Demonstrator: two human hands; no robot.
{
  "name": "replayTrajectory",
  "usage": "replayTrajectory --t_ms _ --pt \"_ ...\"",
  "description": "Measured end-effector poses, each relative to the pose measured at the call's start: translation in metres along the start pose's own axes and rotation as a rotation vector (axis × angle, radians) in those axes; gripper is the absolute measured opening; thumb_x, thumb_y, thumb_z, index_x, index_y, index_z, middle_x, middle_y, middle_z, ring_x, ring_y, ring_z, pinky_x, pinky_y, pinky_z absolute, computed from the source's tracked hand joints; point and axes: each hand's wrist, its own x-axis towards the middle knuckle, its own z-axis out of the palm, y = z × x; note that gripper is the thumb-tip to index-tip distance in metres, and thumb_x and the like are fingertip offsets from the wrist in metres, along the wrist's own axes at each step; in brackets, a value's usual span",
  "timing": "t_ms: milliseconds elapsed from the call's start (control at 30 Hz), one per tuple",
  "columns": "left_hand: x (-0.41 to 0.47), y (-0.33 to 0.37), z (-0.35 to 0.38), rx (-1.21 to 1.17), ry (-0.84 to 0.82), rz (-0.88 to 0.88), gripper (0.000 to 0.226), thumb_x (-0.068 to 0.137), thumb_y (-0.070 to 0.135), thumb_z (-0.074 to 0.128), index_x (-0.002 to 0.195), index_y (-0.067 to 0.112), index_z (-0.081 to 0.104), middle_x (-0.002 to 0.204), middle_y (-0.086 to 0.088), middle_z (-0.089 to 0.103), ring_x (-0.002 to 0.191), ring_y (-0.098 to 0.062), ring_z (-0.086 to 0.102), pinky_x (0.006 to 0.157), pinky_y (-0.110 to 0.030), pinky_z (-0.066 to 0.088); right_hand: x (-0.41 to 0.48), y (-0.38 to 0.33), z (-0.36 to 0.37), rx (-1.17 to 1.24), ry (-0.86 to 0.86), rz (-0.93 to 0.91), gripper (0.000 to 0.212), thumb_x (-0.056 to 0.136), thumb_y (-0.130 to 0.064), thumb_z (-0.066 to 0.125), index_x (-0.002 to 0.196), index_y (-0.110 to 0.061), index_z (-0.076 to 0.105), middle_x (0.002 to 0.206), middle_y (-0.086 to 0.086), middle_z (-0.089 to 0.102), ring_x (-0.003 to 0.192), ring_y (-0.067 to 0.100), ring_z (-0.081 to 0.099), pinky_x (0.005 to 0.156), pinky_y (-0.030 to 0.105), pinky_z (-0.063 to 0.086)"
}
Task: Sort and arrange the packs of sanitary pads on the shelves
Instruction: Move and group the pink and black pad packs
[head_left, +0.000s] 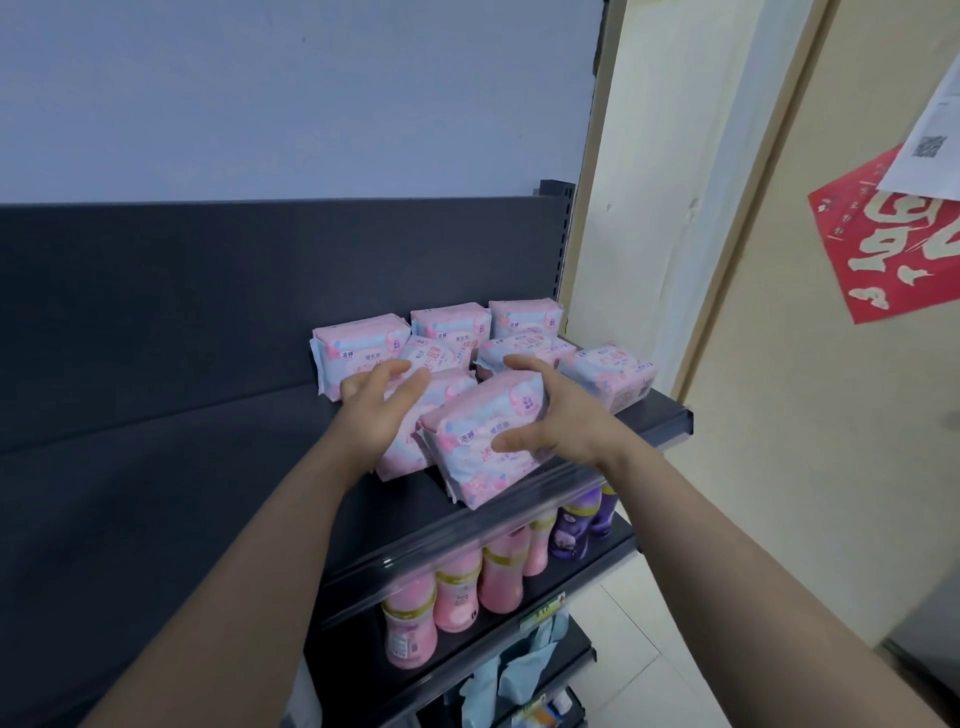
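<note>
Several pink-and-blue packs of sanitary pads lie on the dark top shelf (218, 467) toward its right end. Three stand in a back row, among them the left one (358, 343). My right hand (558, 418) grips the front pack (485, 441), thumb on its face and fingers over its top edge. My left hand (382, 410) lies with straight fingers on the pack (431, 410) just left of it. Another pack (608, 376) sits at the shelf's right edge.
The shelf stretches dark and bare to the left. Below it stand pink bottles (457, 587) and purple bottles (571, 525). A cream wall and door with a red paper decoration (893, 249) rise on the right.
</note>
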Motion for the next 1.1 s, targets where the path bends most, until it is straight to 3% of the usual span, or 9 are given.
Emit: replayTrajectory --t_ms 133,233,333,433,533,767,933,1033,1100 --pt "-0.011 0.002 -0.010 0.152 -0.162 -0.043 0.108 0.047 0.066 0.080 0.142 0.045 0.035 0.156 0.012 0.001 0.138 -0.015 0.024 0.099 -0.027 0.028 0.013 0.005 0.006 0.075 -0.080 0.019 0.105 0.065 -0.013 0.088 0.147 -0.040 0.028 0.122 -0.005 0.053 0.072 0.009 0.054 0.059 0.020 0.050" --pt "-0.013 -0.001 -0.011 0.283 -0.186 -0.037 0.112 0.054 0.050 0.090 0.145 0.046 0.026 0.157 0.014 -0.009 0.141 -0.020 0.024 0.103 -0.033 0.035 0.024 0.003 0.014 0.073 -0.213 0.032 0.115 0.059 -0.018 0.092 0.151 -0.033 0.023 0.143 -0.016 0.041 0.119 0.006 0.049 0.090 0.021 0.046" --pt "-0.012 -0.004 -0.019 0.281 -0.197 -0.021 0.112 0.049 0.052 0.090 0.143 0.044 0.030 0.153 0.013 0.006 0.133 -0.018 0.034 0.098 -0.030 0.042 0.032 0.002 0.023 0.130 -0.302 0.059 0.121 0.050 -0.022 0.093 0.150 -0.029 0.027 0.145 -0.015 0.042 0.131 0.010 0.044 0.110 0.035 0.039" --pt "-0.019 -0.002 -0.031 0.255 -0.163 0.004 0.102 0.058 0.039 0.092 0.144 0.035 0.037 0.141 0.010 0.022 0.116 -0.008 0.043 0.074 -0.007 0.042 0.037 -0.004 0.030 0.147 -0.344 0.039 0.118 0.050 -0.020 0.092 0.149 -0.028 0.029 0.141 -0.013 0.046 0.130 0.011 0.045 0.110 0.036 0.039" --pt "-0.029 -0.003 -0.046 0.204 -0.097 0.029 0.093 0.061 0.028 0.092 0.140 0.033 0.043 0.133 0.009 0.027 0.101 0.005 0.046 0.058 0.001 0.042 0.040 -0.017 0.039 0.122 -0.359 -0.011 0.112 0.053 -0.021 0.092 0.146 -0.035 0.033 0.138 -0.013 0.048 0.129 0.012 0.045 0.110 0.037 0.038" --pt "-0.078 -0.005 -0.108 0.146 0.066 0.028 0.089 0.059 0.019 0.093 0.134 0.036 0.047 0.130 0.008 0.027 0.104 0.002 0.047 0.062 -0.013 0.053 0.039 -0.070 0.092 0.102 -0.391 -0.127 0.102 0.053 -0.023 0.089 0.136 -0.053 0.039 0.139 -0.021 0.044 0.126 0.011 0.047 0.107 0.037 0.041" --pt "-0.129 -0.015 -0.173 0.114 0.163 0.007 0.080 0.066 0.022 0.089 0.134 0.035 0.049 0.130 0.010 0.029 0.106 -0.002 0.051 0.064 -0.013 0.053 0.025 -0.124 0.151 0.149 -0.474 -0.256 0.084 0.067 -0.002 0.081 0.132 -0.043 0.044 0.122 -0.019 0.059 0.107 0.004 0.061 0.085 0.024 0.053" --pt "-0.172 -0.024 -0.222 0.076 0.249 -0.024 0.058 0.077 0.037 0.076 0.131 0.036 0.054 0.134 0.005 0.043 0.097 -0.009 0.064 0.082 -0.026 0.055 0.013 -0.158 0.195 0.172 -0.576 -0.298 0.081 0.066 0.003 0.079 0.124 -0.044 0.048 0.118 -0.013 0.064 0.106 0.005 0.063 0.081 0.022 0.052" --pt "-0.207 -0.032 -0.258 0.094 0.306 -0.057 0.044 0.088 0.029 0.063 0.131 0.033 0.055 0.115 -0.010 0.066 0.088 -0.011 0.068 0.085 -0.027 0.050 0.000 -0.185 0.232 0.166 -0.631 -0.319 0.087 0.060 -0.005 0.080 0.131 -0.041 0.045 0.119 -0.014 0.063 0.108 0.007 0.062 0.083 0.023 0.052"
